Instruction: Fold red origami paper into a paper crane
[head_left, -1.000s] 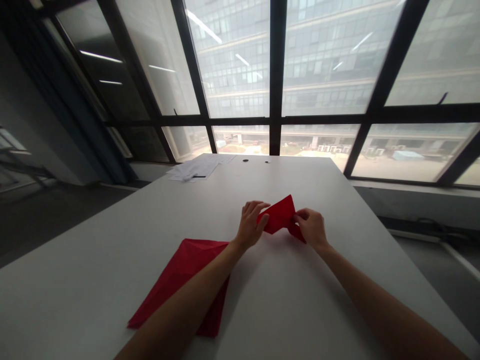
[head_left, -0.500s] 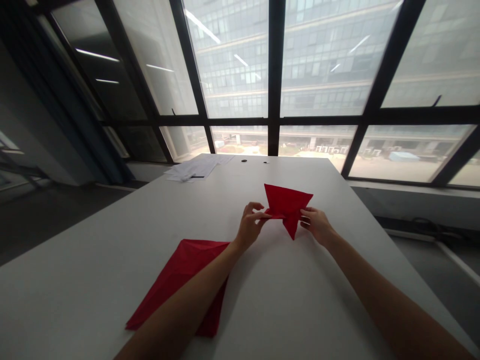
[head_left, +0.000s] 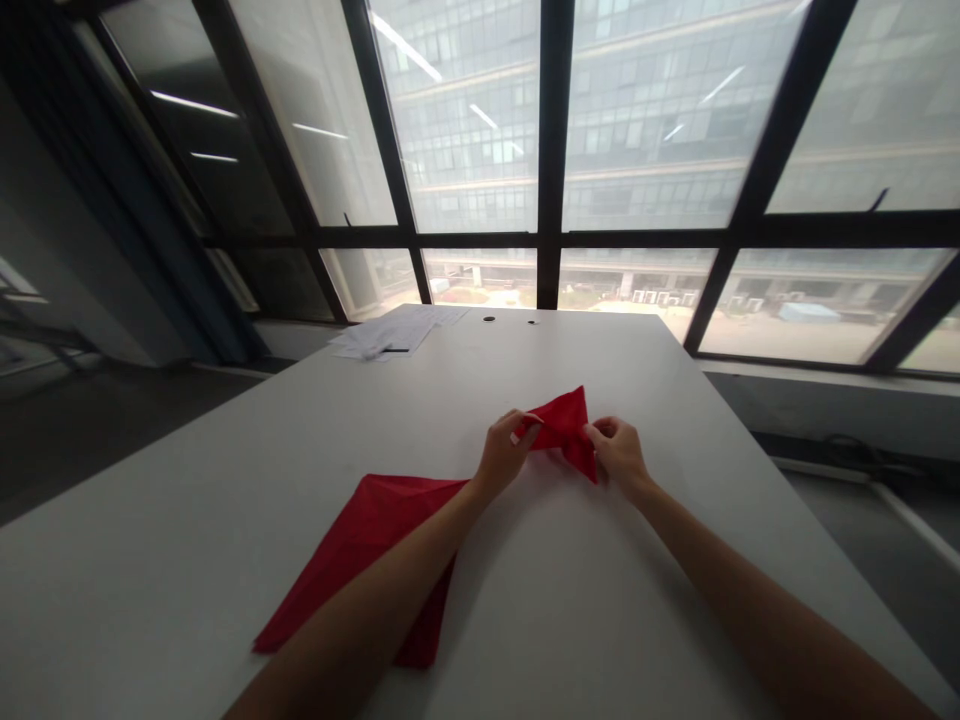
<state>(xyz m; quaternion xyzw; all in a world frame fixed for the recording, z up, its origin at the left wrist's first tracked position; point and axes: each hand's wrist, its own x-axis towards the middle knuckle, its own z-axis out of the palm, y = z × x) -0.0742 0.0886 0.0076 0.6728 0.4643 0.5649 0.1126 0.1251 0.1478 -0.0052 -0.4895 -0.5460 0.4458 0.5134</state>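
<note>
head view: left hand pinches the left end of a small folded red piece, right hand grips its right side, over the desk. a larger red sheet lies partly hidden by the left forearm.

a long white table stretches away toward a wall of tall windows set in thick dark frames, with a pale, many-storeyed building hazy in daylight outside and white strips of light reflected in the glass. to the left, a dark blue curtain hangs beside a grey wall; grey floor lies in shadow on both sides of the table.
</note>
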